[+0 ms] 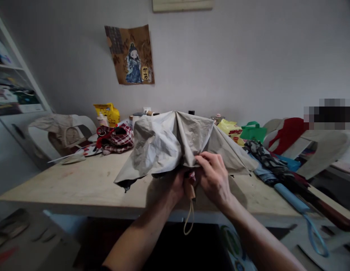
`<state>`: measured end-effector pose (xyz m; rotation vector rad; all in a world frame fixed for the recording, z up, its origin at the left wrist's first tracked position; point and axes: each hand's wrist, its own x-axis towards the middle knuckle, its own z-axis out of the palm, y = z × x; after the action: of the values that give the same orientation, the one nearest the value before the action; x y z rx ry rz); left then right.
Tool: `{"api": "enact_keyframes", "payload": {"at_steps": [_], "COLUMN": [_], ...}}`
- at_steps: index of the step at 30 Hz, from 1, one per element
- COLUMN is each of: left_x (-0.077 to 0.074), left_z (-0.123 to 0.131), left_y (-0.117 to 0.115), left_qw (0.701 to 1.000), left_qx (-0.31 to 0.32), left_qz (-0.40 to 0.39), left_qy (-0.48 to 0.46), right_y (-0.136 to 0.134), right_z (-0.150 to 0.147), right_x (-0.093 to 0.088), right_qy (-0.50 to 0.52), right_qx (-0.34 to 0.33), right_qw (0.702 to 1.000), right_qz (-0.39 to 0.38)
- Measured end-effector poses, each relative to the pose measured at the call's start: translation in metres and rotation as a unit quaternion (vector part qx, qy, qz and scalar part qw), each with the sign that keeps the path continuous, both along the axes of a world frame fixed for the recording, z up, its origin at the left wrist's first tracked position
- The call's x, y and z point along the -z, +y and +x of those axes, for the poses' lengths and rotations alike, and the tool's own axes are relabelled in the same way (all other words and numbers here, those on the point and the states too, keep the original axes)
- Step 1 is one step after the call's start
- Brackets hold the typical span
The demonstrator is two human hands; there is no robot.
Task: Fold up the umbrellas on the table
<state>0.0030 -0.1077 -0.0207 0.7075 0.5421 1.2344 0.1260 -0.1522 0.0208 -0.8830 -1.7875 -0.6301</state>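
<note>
A grey folding umbrella (160, 145) with a creased, half-spread canopy is held above the table, its handle (190, 189) and looped wrist cord pointing toward me. My left hand (178, 185) is closed around the umbrella near the handle; the canopy's hem hides most of its fingers. Thumb and fingers of my right hand (214, 175) pinch the canopy fabric at its near edge, just right of the handle. Several rib tips stick out along the hem, and a dark underside shows at the left corner.
Folded umbrellas, one with a blue handle (291, 197), lie along the table's (79, 184) right side. A checked cloth bag (120, 139) and a yellow packet (110, 114) stand at back left. Behind are a green bag (253, 131) and chairs; a person is at far right.
</note>
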Motion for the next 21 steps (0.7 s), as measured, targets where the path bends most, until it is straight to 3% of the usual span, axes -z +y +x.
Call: {"api": "enact_keyframes", "payload": {"at_steps": [6, 9, 12, 15, 18, 21], "left_x": [-0.017, -0.020, -0.023, -0.025, -0.023, -0.017], "left_z": [-0.007, -0.008, -0.009, -0.014, -0.020, -0.024], "left_y": [0.000, 0.000, -0.001, -0.002, 0.000, 0.003], "left_qw": [0.995, 0.992, 0.991, 0.989, 0.986, 0.986], "left_qx": [0.021, 0.024, 0.022, 0.034, 0.051, 0.055], "left_qz": [-0.063, -0.086, -0.099, -0.090, -0.096, -0.111], "left_qy": [-0.071, -0.085, -0.090, -0.112, -0.126, -0.109], "right_y": [0.017, 0.012, -0.006, -0.026, -0.033, -0.027], "right_z": [0.025, 0.025, 0.025, 0.040, 0.067, 0.086], "right_x": [-0.054, -0.077, -0.092, -0.096, -0.085, -0.064], "right_qy": [0.056, 0.086, 0.095, 0.109, 0.131, 0.056], "right_qx": [0.006, -0.017, -0.123, -0.211, -0.145, -0.091], "right_qw": [0.998, 0.996, 0.979, 0.958, 0.978, 0.990], "right_qz": [0.031, -0.025, -0.133, -0.164, -0.076, -0.091]}}
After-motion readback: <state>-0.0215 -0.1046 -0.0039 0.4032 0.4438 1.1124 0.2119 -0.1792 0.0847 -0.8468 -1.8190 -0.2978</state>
